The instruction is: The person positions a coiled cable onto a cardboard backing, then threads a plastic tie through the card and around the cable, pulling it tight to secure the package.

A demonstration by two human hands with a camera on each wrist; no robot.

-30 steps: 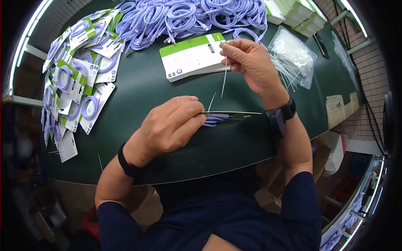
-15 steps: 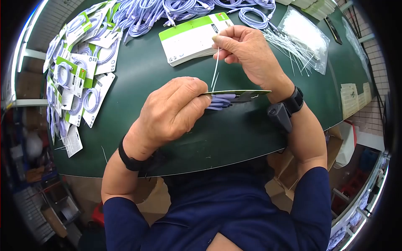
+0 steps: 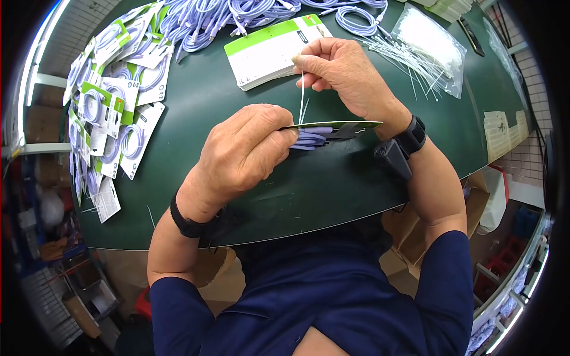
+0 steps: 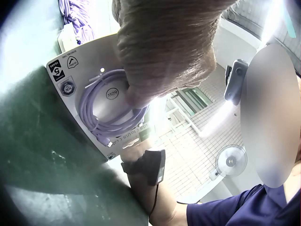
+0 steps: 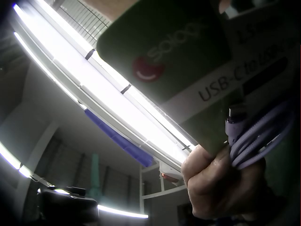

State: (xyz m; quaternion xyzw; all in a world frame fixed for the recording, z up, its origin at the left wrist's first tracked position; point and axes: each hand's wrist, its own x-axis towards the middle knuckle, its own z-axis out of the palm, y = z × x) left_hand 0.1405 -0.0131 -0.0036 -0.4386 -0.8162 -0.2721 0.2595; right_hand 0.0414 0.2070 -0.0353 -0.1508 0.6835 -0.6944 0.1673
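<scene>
My left hand [image 3: 246, 148] grips a flat card [image 3: 356, 124] that stands nearly edge-on in the head view. Coiled against the card is a purple USB cable [image 4: 87, 110], well seen in the left wrist view, with its white printed backing [image 4: 59, 87] around it. Between thumb and fingertips, my right hand [image 3: 350, 74] pinches a thin white cable tie [image 3: 302, 92] over the card's far side. The tie runs down to the card's edge, beside a second short white end. In the right wrist view, the card's green printed face [image 5: 164, 52] is dark.
Carded cables [image 3: 113, 101] lie heaped at the left. Loose purple cables [image 3: 249, 15] are piled at the back, behind a stack of cards [image 3: 261, 62]. A plastic bag [image 3: 436, 44] and loose white ties [image 3: 409, 65] lie right of them, near a black tool [image 3: 471, 37].
My right hand has come closer to the card, and the tie's lower end now reaches the card's edge. The left hand keeps its grip. The head view has shifted slightly.
</scene>
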